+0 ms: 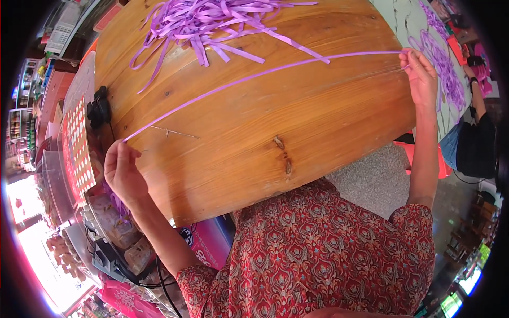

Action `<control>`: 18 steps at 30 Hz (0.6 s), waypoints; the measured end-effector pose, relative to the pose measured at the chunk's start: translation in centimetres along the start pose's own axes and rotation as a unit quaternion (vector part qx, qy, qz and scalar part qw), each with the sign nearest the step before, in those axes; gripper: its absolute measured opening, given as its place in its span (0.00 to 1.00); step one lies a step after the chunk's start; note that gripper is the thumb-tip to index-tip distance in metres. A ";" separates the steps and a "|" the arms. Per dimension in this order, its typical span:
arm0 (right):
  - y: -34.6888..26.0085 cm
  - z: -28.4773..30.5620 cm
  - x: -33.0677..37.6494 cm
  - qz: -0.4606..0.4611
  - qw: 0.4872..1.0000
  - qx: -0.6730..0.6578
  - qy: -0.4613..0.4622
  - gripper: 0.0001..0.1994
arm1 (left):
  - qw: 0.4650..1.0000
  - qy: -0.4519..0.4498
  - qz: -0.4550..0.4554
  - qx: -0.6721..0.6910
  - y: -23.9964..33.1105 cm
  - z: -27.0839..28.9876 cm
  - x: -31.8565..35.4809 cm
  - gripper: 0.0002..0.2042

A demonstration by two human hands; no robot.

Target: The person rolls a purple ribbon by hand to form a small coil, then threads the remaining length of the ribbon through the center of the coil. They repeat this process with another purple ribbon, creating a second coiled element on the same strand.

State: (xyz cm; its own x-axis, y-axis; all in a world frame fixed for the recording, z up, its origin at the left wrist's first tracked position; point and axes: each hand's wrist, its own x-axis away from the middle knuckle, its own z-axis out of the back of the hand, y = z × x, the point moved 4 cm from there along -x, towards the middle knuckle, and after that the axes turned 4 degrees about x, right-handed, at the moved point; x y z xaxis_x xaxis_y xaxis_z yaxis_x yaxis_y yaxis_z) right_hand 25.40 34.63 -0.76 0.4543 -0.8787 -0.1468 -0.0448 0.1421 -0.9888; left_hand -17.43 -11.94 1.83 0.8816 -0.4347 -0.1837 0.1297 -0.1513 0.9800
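A long purple ribbon (228,86) is stretched nearly straight across the wooden table, running from one hand to the other. My left hand (123,167) pinches its lower left end near the table's left edge. At the far right, my right hand (419,74) grips the other end between thumb and fingers, by the table's right edge. A loose heap of purple ribbons (204,26) lies at the far side of the table, and some strands reach out under the taut one. A thin crochet hook or similar slim tool (177,132) lies near my left hand.
A black object (99,107) with a cord sits on the table's left edge, beside a polka-dotted card or box (80,148). Another surface on the right bears more purple ribbons (442,69); a person in black (477,148) is there. Bags and boxes crowd the left.
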 end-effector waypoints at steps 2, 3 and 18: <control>0.0 1.4 0.1 -0.001 0.997 -0.046 0.055 0.10 | 0.999 0.024 0.016 0.036 -0.3 1.4 -0.5 0.06; 0.2 1.8 0.1 -0.001 0.997 -0.046 0.056 0.10 | 0.999 0.023 0.016 0.035 -0.4 1.5 -0.5 0.06; 1.5 -0.2 -2.0 -0.059 0.853 -0.516 0.052 0.16 | 0.885 -0.030 0.091 0.455 -3.4 -2.2 -1.4 0.15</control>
State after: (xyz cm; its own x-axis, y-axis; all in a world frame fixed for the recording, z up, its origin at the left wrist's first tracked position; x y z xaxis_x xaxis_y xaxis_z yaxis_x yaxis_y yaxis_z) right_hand 24.25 36.53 -1.92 0.4305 -0.9026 0.0078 -0.7880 -0.3801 -0.4843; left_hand -18.11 -8.83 -1.10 0.8207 -0.5682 -0.0602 -0.4559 -0.7146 0.5306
